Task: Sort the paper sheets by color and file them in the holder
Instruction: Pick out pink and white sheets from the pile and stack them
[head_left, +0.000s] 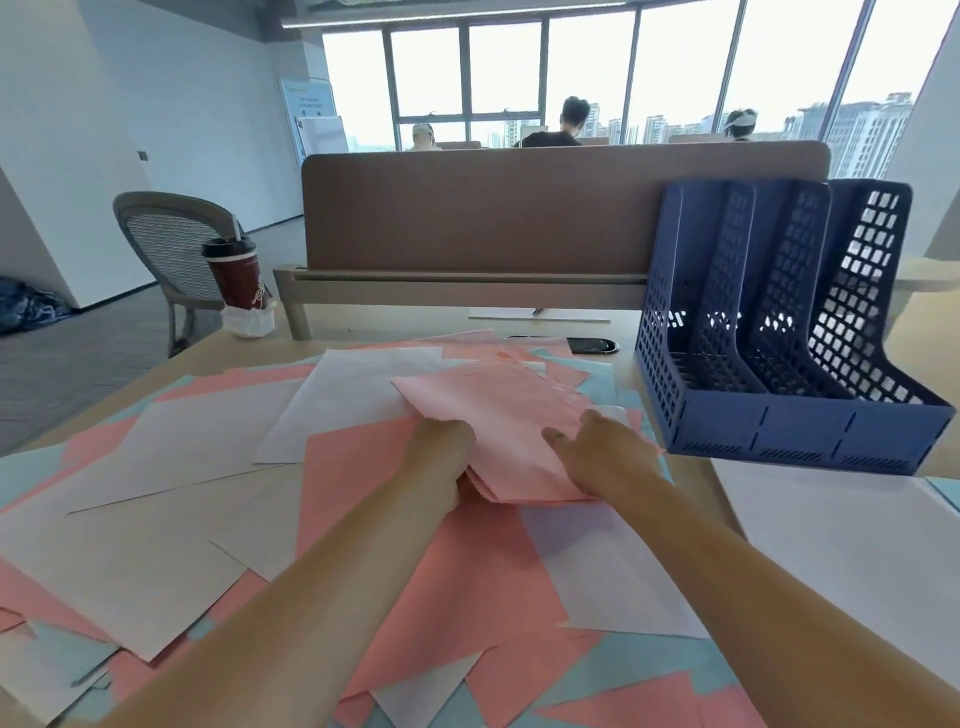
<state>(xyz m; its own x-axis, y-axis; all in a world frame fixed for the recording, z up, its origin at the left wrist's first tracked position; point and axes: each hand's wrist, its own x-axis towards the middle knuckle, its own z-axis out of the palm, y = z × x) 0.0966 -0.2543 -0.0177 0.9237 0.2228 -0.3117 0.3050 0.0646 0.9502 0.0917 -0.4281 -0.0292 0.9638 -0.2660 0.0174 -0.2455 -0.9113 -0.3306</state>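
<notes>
Head view: nearest, beneath both forearms, loose paper sheets (467, 597) in pink, white and pale blue lie overlapping across the desk (389, 325). Ahead of them the left hand (441, 457) grips the near left edge of a pink stack (498, 410), its fingers curled out of sight under the paper. The right hand (597, 449) rests on top of the same stack at its right side, with its fingers stretched fairly flat, pointing towards the left hand and holding nothing. To the right of the right wrist lies a pile of white sheets (841, 545). Just beyond and to the right of the right hand stands the blue mesh holder (779, 423), upright, with three slots side by side and its front corner near the stack. Far beyond the left hand and off to its left, a dark red cup (236, 278) stands at the desk's corner, with a grey chair (156, 234) behind it. Straight beyond both hands a brown divider panel (519, 208) crosses the desk, and seated people (550, 130) are past it.
</notes>
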